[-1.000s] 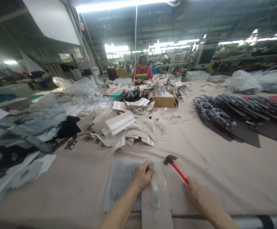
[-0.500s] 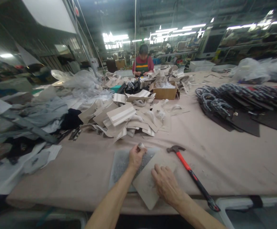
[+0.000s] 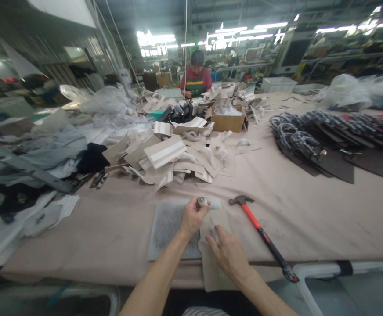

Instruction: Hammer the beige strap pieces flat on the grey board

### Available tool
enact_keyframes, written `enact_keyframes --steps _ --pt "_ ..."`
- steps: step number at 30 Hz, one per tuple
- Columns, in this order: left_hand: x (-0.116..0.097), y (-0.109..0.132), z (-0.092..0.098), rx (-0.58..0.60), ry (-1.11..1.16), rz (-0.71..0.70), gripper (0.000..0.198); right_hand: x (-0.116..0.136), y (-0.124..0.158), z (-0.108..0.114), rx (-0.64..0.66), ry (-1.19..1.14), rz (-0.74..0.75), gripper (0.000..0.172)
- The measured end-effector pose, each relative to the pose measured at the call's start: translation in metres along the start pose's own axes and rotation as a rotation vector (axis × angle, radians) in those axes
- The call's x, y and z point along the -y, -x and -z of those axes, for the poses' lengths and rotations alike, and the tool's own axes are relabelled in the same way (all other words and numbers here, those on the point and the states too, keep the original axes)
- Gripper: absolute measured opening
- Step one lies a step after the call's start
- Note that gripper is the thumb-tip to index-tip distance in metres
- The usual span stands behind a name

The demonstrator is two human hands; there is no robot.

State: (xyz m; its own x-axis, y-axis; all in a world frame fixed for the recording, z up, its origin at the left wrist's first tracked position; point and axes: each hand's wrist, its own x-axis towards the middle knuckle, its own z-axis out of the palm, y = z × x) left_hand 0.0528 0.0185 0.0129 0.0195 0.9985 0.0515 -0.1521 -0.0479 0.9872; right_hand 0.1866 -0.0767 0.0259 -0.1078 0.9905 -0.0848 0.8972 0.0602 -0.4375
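Note:
My left hand (image 3: 194, 216) is closed around a small white cylinder (image 3: 202, 201) with a grey round end facing up. Under that hand lies a grey, speckled flat board (image 3: 167, 226). My right hand (image 3: 230, 252) has its thumb and fingers about a whitish raised strip (image 3: 214, 226) on a beige panel (image 3: 211, 267). The panel overlaps the board's right side and juts past the table's front edge. To the right rests a claw hammer (image 3: 260, 232) with a red and black handle, touched by neither hand.
A heap of beige panels (image 3: 165, 151) with white strips lies ahead, before a cardboard box (image 3: 228, 122). Dark bag-like pieces with wrapped handles (image 3: 330, 162) are stacked at right. Clear plastic (image 3: 109, 105) piles up at left. A person (image 3: 196, 79) sits across the table.
My right hand has turned the beige panel more upright and now has its fingers at the whitish strip. My left hand has shifted slightly right with the white cylinder.

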Motion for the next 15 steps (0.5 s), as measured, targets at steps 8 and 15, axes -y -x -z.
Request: enact_keyframes --steps 8,15 --pt "0.02 0.005 -0.004 0.156 -0.042 0.037 0.02 -0.047 0.002 0.016 -0.207 -0.234 -0.067 0.047" --pt "0.021 0.007 -0.001 0.186 -0.114 0.033 0.019 -0.113 -0.006 0.038 -0.254 0.327 -0.241 0.031"
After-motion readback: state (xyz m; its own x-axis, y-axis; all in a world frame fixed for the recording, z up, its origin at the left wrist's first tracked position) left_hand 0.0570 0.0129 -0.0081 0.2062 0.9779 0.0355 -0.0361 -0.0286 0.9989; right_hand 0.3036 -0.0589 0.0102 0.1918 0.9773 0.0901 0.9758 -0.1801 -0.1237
